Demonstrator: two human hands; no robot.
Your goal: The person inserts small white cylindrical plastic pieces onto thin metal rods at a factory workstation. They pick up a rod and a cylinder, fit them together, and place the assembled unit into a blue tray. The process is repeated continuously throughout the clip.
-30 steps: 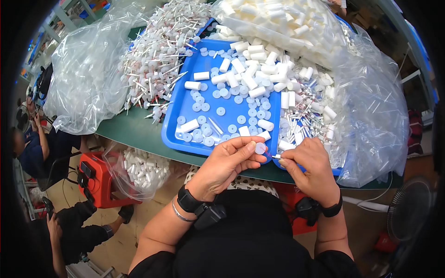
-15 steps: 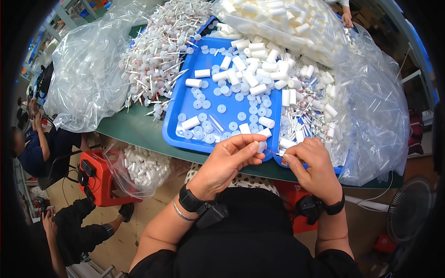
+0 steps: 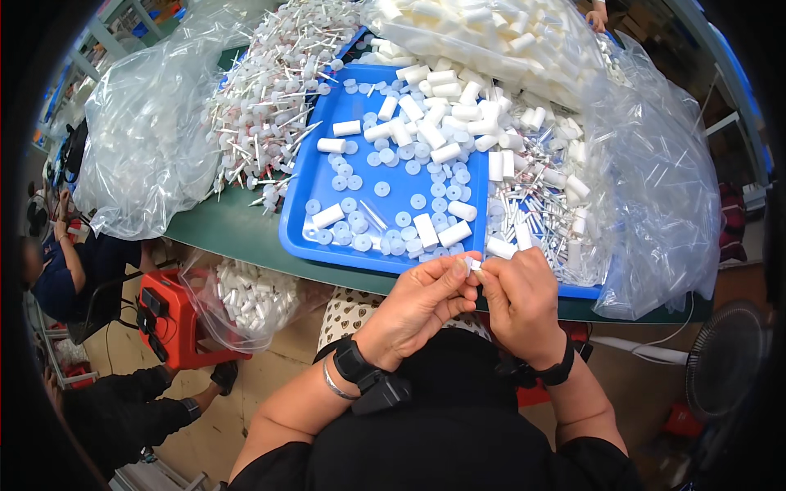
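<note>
My left hand [image 3: 416, 309] is closed in a pinch on a small translucent disc [image 3: 472, 263] in front of the blue tray. Right up against it, my right hand [image 3: 526, 301] pinches a small white end of something at the disc; the fingers hide most of it. In the blue tray [image 3: 286, 219] lie several translucent discs [image 3: 381, 189] with a central hole and several white cylinders [image 3: 346, 128]. Thin white sticks [image 3: 528, 217], some with reddish parts, are heaped with more cylinders in a second blue tray [image 3: 583, 291] on the right.
A large heap of sticks with discs [image 3: 266, 102] covers the table left of the tray. Clear plastic bags [image 3: 135, 131] flank the work area, and a bag of cylinders [image 3: 491, 33] lies behind. Below are a red stool [image 3: 176, 327] and a fan [image 3: 725, 364]. Other people sit at left.
My right hand has moved left and slightly down to meet my left hand. The thin reddish stick that stretched between them is no longer visible. The whole view has shifted slightly.
</note>
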